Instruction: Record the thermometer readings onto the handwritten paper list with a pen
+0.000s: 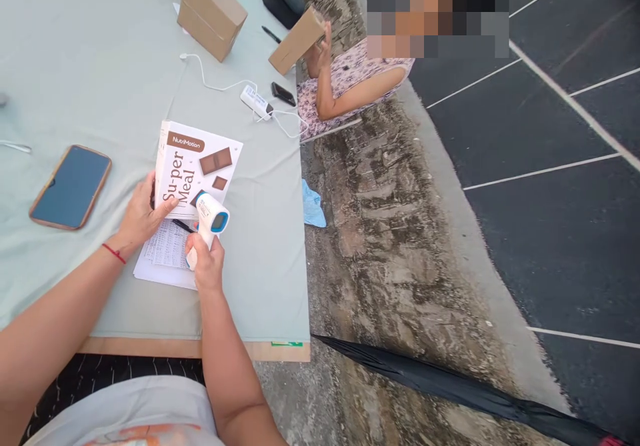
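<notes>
White thermometer gun [210, 223] in closed right-hand [207, 266] grip; left hand [140, 216] flat, open on meal box [197, 166].

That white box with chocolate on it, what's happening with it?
A person sitting at the table steadies the white box with the left hand. The right hand grips a white and blue handheld thermometer and points it at the box. The box lies on a printed sheet, with a pen beside it. A phone lies to the left. Farther along, another person holds a cardboard box.
</notes>
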